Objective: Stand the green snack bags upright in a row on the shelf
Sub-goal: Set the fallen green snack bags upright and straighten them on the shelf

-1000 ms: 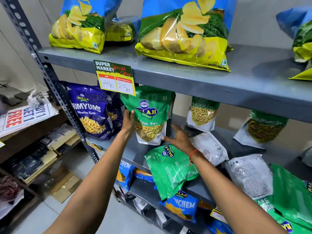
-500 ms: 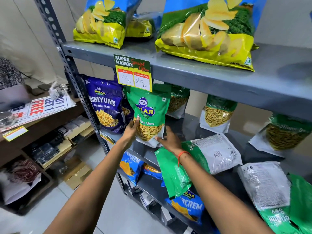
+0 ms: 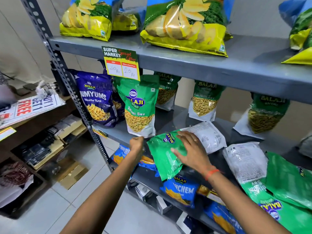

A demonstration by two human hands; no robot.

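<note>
- Pressing flat: right hand (image 3: 190,152), fingers spread on green bag (image 3: 166,159) lying at shelf (image 3: 118,135) front edge.
- Left hand (image 3: 136,143) pinching standing bag (image 3: 140,105) bottom corner.
- Bag looks light, slick, crinkly; prob. best taken by top seam.

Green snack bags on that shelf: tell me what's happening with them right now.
A person is restocking the middle shelf. The left hand pinches the bottom corner of an upright green bag standing beside the purple bags. The right hand lies flat on a green bag lying down that overhangs the shelf's front edge. Three more green bags stand upright further back; at least two others lie flat to the right.
</note>
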